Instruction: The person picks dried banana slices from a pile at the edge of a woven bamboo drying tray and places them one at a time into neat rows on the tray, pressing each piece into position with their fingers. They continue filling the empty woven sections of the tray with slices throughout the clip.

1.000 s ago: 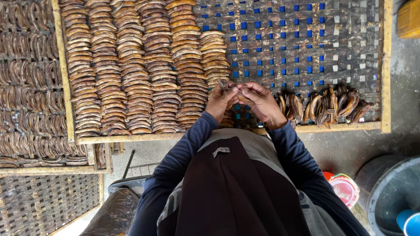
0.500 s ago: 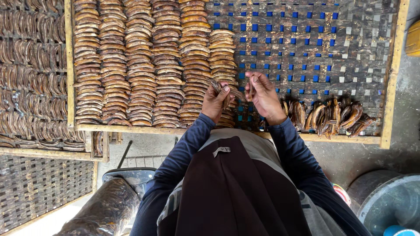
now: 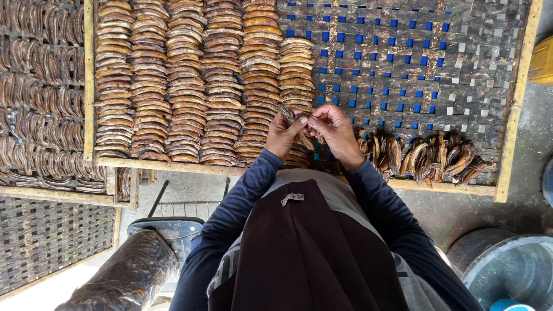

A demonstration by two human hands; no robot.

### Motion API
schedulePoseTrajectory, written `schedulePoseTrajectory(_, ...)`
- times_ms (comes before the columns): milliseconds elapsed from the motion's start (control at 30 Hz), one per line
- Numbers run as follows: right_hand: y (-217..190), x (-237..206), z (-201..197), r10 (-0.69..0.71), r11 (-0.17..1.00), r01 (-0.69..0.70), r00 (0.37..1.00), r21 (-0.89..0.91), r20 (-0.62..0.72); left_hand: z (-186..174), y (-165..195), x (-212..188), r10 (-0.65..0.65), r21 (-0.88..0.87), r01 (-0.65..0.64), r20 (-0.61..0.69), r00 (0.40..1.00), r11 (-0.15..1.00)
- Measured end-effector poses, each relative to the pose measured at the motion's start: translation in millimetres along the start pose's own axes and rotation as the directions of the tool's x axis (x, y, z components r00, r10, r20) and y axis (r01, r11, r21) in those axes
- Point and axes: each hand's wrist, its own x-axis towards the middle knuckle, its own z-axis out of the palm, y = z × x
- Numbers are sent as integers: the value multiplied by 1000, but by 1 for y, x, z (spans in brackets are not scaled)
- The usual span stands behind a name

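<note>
Setting: concrete floor [image 3: 518,196], wooden-framed woven drying rack [image 3: 438,75] with blue gaps.
Rack contents: neat columns of dried banana slices [image 3: 196,80]; a loose heap [image 3: 426,158] near the front edge.
Containers: grey tubs [image 3: 507,270] at lower right.
Hands: left hand [image 3: 283,133] and right hand [image 3: 337,133] meet above the rack, fingers pinching one dark banana slice [image 3: 288,113].
</note>
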Motion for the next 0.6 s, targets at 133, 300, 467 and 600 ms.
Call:
schedulePoseTrajectory(133, 4, -4, 0, 21, 998, -23, 999, -60, -32, 1, 4, 0, 18, -55, -20, -42, 999, 998)
schedulePoseTrajectory(300, 7, -3, 0, 5, 975, 2, 1000, -220, 29, -3, -2, 2, 84, -36, -87, -84, 993, 996)
schedulePoseTrajectory(467, -2, 0, 3, 14, 971, -8, 1000, -239, 23, -7, -11, 5, 125, -78, -129, -64, 990, 988)
schedulePoseTrajectory(600, -16, -2, 2, 143, 969, -143, 990, -202, -13, -14, -14, 7, 89, -140, -102, -92, 992, 985)
